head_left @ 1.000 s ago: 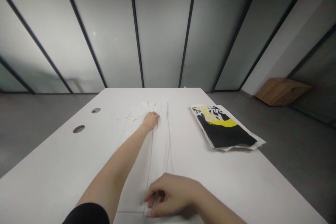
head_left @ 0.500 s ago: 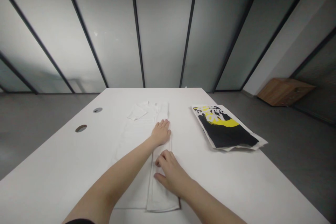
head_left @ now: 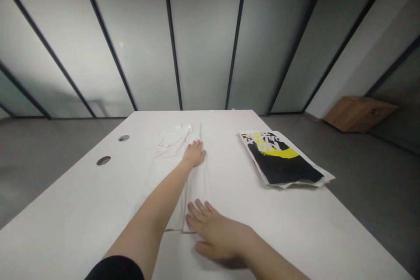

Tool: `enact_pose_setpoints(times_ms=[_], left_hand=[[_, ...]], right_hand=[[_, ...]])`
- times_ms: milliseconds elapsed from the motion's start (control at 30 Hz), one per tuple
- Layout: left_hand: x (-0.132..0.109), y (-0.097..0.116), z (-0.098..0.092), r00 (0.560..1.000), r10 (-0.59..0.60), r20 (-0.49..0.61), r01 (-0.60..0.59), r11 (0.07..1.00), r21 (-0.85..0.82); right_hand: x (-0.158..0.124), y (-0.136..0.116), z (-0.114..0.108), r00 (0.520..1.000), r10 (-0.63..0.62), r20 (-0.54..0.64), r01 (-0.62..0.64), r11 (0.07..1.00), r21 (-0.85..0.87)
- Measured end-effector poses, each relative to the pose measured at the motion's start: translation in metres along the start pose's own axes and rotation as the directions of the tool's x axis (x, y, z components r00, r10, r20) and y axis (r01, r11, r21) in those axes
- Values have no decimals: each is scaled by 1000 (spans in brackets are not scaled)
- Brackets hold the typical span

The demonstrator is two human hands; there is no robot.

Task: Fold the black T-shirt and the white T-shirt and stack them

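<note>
A white garment [head_left: 170, 164], folded lengthwise into a long narrow strip, lies down the middle of a white table [head_left: 82, 210]. My left hand [head_left: 194, 154] rests flat on its far part, fingers stretched out. My right hand [head_left: 215, 231] lies flat and open at the strip's near end, fingertips on the cloth and palm on the table. Neither hand grips anything.
A folded black garment with a yellow and white print [head_left: 284, 159] lies at the table's right edge. Two round cable holes [head_left: 103, 160] sit in the table's left side. A wooden box [head_left: 359, 113] stands on the floor at the right, by glass partition walls.
The white strip has slid away from me, its near end now farther up the table. My left hand moved farther along it; my right hand flattened at its near end.
</note>
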State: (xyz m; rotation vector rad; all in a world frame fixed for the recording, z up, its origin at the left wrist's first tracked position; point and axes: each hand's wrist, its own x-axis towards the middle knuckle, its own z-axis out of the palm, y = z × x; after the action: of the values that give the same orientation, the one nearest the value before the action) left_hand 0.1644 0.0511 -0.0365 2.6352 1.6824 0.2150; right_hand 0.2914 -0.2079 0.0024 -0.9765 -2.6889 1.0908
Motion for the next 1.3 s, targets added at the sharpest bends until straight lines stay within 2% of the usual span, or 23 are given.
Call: enact_pose_setpoints(times_ms=[100, 167, 267, 333, 367, 433, 500, 533, 567, 633, 700, 767, 900, 1033, 1167, 1300], left_hand=[[-6, 4, -9, 998, 13, -56, -12, 1000, 7], [-13, 10, -15, 996, 23, -89, -22, 1000, 13], [-30, 22, -16, 993, 37, -108, -35, 999, 21], [-41, 29, -12, 994, 45, -101, -43, 999, 27], [-46, 31, -10, 994, 47, -97, -44, 999, 28], [-53, 34, -5, 994, 42, -97, -40, 999, 20], [-53, 33, -2, 995, 27, -101, -27, 1000, 4], [-52, 31, -1, 995, 22, -99, -22, 1000, -4], [-50, 29, -1, 995, 20, -96, -21, 1000, -10], [-46, 25, -2, 996, 26, -90, -28, 999, -18], [-43, 20, -3, 995, 37, -88, -39, 999, -22], [-42, 16, -2, 995, 41, -89, -43, 999, -23], [-42, 13, 2, 997, 26, -72, -28, 999, -21], [-40, 15, 2, 1000, -1, -31, 0, 1000, -5], [-40, 16, 0, 1000, -13, -3, 13, 1000, 2], [-42, 15, -1, 1000, -10, 0, 10, 1000, 3]], right_hand=[[-5, 1, -16, 980, -143, 139, 114, 974, 196], [-8, 6, -25, 963, -193, 188, 108, 917, 385], [-13, 15, -32, 968, -155, 195, 0, 785, 620], [-13, 19, -33, 980, -78, 183, -72, 717, 694], [-11, 21, -32, 990, -30, 140, -77, 712, 698], [-5, 24, -30, 995, 74, -72, -15, 794, 607], [5, 27, -25, 927, 106, -359, 29, 936, 352], [10, 29, -21, 883, 87, -462, 13, 978, 208], [14, 32, -17, 858, 59, -510, -20, 996, 82], [21, 35, -8, 866, 55, -498, -111, 990, -82], [24, 35, 0, 893, 134, -430, -219, 963, -155], [24, 30, 6, 888, 246, -388, -330, 929, -166], [23, 15, 9, 835, 406, -372, -479, 868, -127], [24, 8, 7, 798, 486, -357, -552, 827, -106], [21, 19, 5, 733, 530, -427, -616, 783, -86], [13, 38, -9, 669, 549, -501, -673, 734, -95]])
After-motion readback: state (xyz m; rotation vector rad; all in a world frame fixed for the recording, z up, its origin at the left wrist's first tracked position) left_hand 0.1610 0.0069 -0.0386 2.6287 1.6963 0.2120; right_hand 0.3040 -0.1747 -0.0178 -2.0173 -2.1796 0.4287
